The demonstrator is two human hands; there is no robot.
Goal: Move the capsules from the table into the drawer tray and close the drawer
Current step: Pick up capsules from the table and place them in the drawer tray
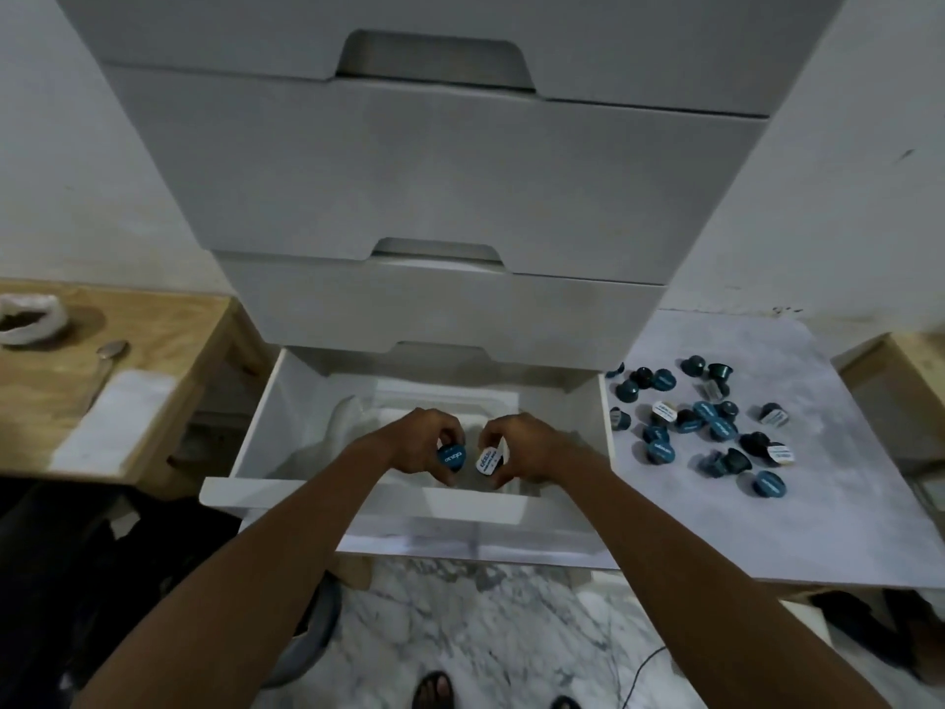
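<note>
The bottom drawer [240,455] of the white cabinet is pulled out, and a white tray [434,396] lies inside it. Both my hands hover over the tray near the drawer's front. My left hand [417,445] grips a capsule with a blue lid [450,456]. My right hand [526,447] grips a capsule with a white lid [487,460]. The two capsules are side by side, almost touching. Several dark and blue capsules [711,427] lie scattered on the white marble-patterned table [767,524] to the right of the drawer.
Three shut drawers [434,186] rise above the open one. A wooden table [61,396] at left carries a spoon [110,353], a white cloth and a white bag. The drawer's front panel [358,504] juts toward me. My feet stand on marble floor [460,631] below.
</note>
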